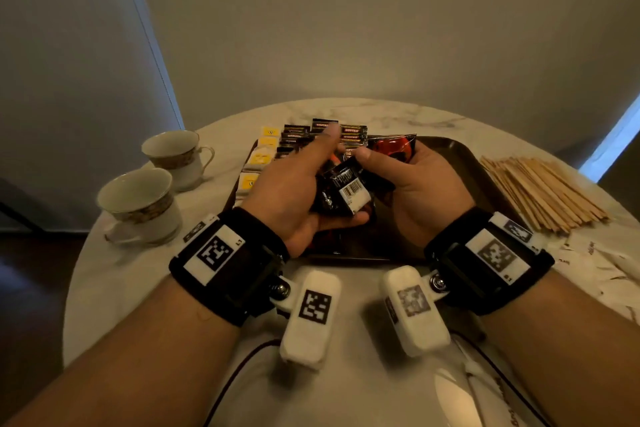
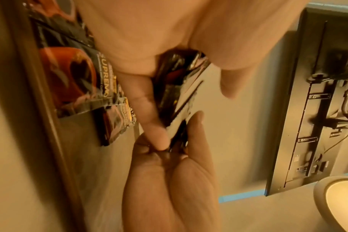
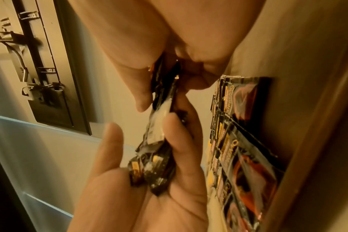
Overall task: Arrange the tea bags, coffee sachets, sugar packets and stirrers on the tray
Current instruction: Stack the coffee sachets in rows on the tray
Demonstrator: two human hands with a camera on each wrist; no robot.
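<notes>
Both hands hold one stack of black coffee sachets [image 1: 348,192] above the brown tray [image 1: 453,156]. My left hand [image 1: 311,180] grips the stack with its thumb beneath and its index finger stretched forward. From the right, my right hand [image 1: 394,173] pinches the same stack [image 3: 161,100], thumb on top. Its white barcode label faces up. In the left wrist view the stack [image 2: 177,94] sits between fingers and thumb. A red-and-black sachet [image 1: 391,147] lies on the tray, with yellow tea bags [image 1: 259,159] at the tray's left edge and small black packets [image 1: 294,135] along the far edge.
Wooden stirrers [image 1: 540,191] lie in a pile on the marble table right of the tray. Two teacups [image 1: 176,156] [image 1: 142,204] stand at the left. White paper packets [image 1: 602,263] lie at the right edge. More red-and-black sachets [image 3: 248,164] rest on the tray.
</notes>
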